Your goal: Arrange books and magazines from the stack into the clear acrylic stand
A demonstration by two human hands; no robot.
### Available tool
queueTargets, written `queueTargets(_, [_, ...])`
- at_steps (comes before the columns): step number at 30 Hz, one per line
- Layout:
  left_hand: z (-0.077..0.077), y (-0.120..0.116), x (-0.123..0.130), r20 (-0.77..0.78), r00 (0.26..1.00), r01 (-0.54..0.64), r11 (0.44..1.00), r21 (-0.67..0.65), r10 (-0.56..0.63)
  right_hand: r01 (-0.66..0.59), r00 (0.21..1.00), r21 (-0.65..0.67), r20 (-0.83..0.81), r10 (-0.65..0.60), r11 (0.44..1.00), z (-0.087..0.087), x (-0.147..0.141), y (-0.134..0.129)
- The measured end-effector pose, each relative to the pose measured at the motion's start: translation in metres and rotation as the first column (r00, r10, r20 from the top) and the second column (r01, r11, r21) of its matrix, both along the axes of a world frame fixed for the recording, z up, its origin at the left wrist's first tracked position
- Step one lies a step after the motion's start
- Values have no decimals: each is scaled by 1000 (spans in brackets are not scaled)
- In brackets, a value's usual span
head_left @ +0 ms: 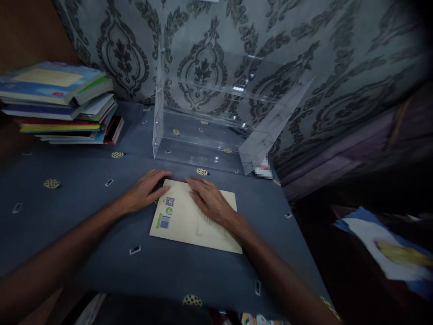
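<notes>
A cream-coloured book or booklet [182, 230] lies flat on the blue patterned tablecloth, with a QR code, a green logo and a barcode on its left side. My left hand [146, 191] is at its upper left corner, fingers apart, the thumb reaching to the edge. Across the upper middle of the cover rests my right hand [211, 201], its fingers stretched out and lying flat. Neither hand grips anything.
Behind the booklet stands a clear acrylic rack [199, 146] with tiers. A tall stack of books [64, 104] is at the back left. A small white item [264, 171] sits by the rack's right foot. The tablecloth [101, 243] ends at the right edge.
</notes>
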State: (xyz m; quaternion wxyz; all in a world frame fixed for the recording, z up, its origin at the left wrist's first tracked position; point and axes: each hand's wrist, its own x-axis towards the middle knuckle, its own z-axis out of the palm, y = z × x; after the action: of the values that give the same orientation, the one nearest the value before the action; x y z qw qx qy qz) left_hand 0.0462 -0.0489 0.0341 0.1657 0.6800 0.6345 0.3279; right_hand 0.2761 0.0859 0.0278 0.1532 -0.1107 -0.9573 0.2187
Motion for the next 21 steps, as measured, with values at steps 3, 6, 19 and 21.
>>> queueTargets(3, [10,-12,18,-248,963,130,989,69,-109,120,991,4,-63,-120,993,-6,27,9])
queueTargets(6, [11,-27,46,-422,880,267,961,64,-217,211,968,-11,-139,-210,978,-12,48,12])
queueTargets(19, [-13,-50,89,-724,653,292,956,-29,-221,306,927,-74,-202,-315,949,-3,66,-18])
queueTargets(21, [-13,-55,91,-756,616,329,944,-9,-222,315,924,-88,-197,-327,945,-1,68,-22])
